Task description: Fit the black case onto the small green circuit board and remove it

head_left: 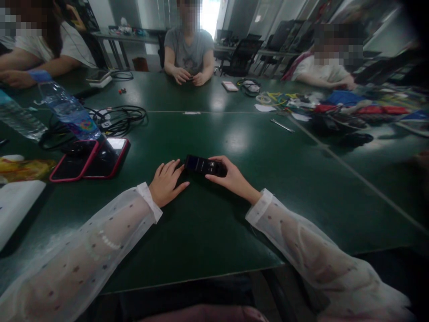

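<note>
A small black device with a lit screen (pixel 200 165) lies on the green table in front of me; its exact kind is unclear. My right hand (pixel 228 174) grips its right end, thumb on the near side and fingers on the far side. Flat on the tabletop, my left hand (pixel 168 182) rests with its fingers spread, the fingertips close to the device's left end. Whether they touch it I cannot tell. Both forearms are in sheer white sleeves.
Two red-edged phones (pixel 106 158) lie at the left, by a tilted water bottle (pixel 69 107) and coiled black cables (pixel 124 118). A wrench (pixel 282 125) lies ahead to the right, before a heap of cables and tools (pixel 362 107). Several people sit around the table (pixel 201 241).
</note>
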`<control>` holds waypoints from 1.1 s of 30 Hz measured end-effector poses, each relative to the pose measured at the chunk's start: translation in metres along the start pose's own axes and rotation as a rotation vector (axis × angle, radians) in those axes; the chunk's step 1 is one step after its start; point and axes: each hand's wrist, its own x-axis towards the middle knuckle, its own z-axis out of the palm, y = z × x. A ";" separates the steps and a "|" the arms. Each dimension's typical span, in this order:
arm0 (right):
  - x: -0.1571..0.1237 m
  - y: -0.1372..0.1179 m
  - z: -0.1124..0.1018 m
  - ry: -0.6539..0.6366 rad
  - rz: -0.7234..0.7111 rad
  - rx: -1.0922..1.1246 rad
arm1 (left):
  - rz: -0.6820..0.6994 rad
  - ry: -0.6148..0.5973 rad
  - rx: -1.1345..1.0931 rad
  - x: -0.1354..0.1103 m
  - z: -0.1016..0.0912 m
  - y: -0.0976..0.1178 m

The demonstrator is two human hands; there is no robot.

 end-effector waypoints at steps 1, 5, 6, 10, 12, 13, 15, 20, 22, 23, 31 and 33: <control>0.000 -0.001 0.000 0.013 0.005 -0.023 | -0.002 0.000 0.014 0.000 0.000 0.000; 0.002 -0.004 -0.002 0.038 0.058 -0.046 | -0.011 -0.021 0.054 0.000 -0.002 0.002; 0.002 -0.004 -0.003 0.036 0.069 -0.046 | -0.009 -0.026 0.057 0.000 -0.002 0.003; 0.002 -0.003 -0.002 0.032 0.090 -0.072 | -0.005 -0.021 0.059 0.001 -0.001 0.003; 0.002 -0.001 -0.001 0.037 0.098 -0.100 | -0.004 -0.016 0.061 0.001 -0.001 0.003; 0.002 0.000 -0.001 0.045 0.102 -0.124 | -0.005 -0.018 0.061 0.001 -0.002 0.003; 0.003 0.002 -0.001 0.062 0.112 -0.180 | -0.008 -0.024 0.058 0.001 -0.002 0.004; 0.005 0.005 0.000 0.082 0.093 -0.244 | -0.004 -0.026 0.063 0.001 -0.001 0.003; 0.004 0.006 0.001 0.092 0.062 -0.242 | -0.001 -0.026 0.063 0.001 -0.001 0.002; 0.003 0.007 0.002 0.098 0.040 -0.240 | -0.001 -0.030 0.063 0.001 -0.001 0.002; 0.002 0.009 0.003 0.120 -0.125 -0.248 | -0.007 -0.055 0.081 0.001 -0.005 0.005; 0.002 0.009 0.003 0.105 -0.125 -0.219 | -0.003 -0.044 0.087 0.001 -0.005 0.005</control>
